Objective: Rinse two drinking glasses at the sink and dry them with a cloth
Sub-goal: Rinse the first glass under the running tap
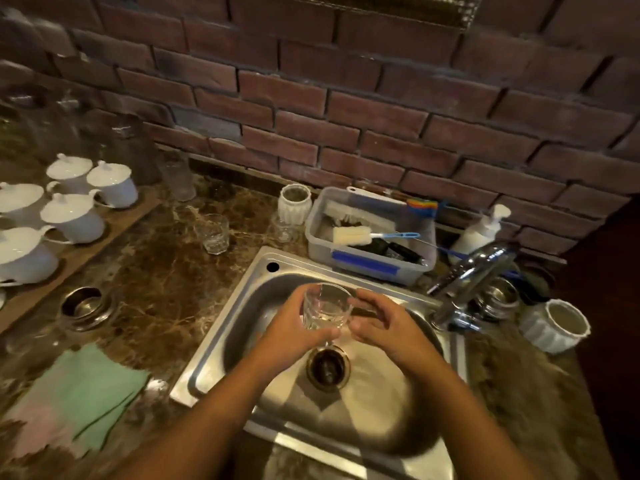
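Over the steel sink [242, 306] I hold a clear drinking glass [325, 308] upright above the drain [327, 367]. My left hand [294, 327] grips its left side with curled fingers. My right hand [377, 323] touches its right side, fingers bent around it. A second clear glass [212, 233] stands on the marble counter left of the sink. A green cloth [83, 389] lies folded on the counter at the lower left. The chrome tap [474, 275] stands to the right of the sink; no water stream is visible.
A plastic tub [367, 268] with brushes sits behind the sink. White ribbed jars [294, 202] [557, 327], a soap pump bottle [481, 230], white lidded cups [72, 213] on a wooden board and tall glassware [176, 174] line the counter. A brick wall [346, 98] backs it.
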A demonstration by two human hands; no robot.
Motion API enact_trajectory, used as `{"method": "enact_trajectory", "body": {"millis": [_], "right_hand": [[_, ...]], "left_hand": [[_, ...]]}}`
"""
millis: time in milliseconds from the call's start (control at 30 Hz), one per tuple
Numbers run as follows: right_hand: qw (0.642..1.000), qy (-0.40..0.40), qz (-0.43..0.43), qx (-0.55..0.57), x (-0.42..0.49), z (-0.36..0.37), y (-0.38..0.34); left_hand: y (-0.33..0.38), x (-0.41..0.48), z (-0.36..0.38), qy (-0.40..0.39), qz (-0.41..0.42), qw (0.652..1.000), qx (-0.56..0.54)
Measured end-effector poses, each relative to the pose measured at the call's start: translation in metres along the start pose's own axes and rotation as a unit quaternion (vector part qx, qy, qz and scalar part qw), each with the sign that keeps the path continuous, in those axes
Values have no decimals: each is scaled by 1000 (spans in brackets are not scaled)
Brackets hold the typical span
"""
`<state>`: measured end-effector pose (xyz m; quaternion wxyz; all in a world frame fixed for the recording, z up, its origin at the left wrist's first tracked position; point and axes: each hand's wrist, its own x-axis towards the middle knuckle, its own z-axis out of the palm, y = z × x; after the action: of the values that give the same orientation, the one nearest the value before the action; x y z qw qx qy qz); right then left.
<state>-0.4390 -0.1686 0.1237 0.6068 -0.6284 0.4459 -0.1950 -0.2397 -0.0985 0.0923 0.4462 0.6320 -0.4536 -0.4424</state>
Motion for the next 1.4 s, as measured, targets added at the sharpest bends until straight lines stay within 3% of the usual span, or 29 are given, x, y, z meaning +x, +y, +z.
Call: {"method": "enact_trajectory", "body": {"millis": [300, 500, 767, 1033, 1400], "right_hand": [[968, 239, 66, 46, -42, -141, 89], [882, 459, 67, 76, -16, -182, 130], [895, 432, 57, 92, 60, -190, 140], [825, 552, 115, 47, 88, -175, 142], [801, 586, 122, 4, 88, -173, 143]], "left_hand": [[13, 22, 95, -55, -27, 998, 21], [20, 37, 127, -81, -34, 995, 48], [22, 42, 135, -88, -60, 994, 31], [22, 37, 120, -83, -57, 995, 26], [14, 21, 106, -89, -50, 994, 29]]}}
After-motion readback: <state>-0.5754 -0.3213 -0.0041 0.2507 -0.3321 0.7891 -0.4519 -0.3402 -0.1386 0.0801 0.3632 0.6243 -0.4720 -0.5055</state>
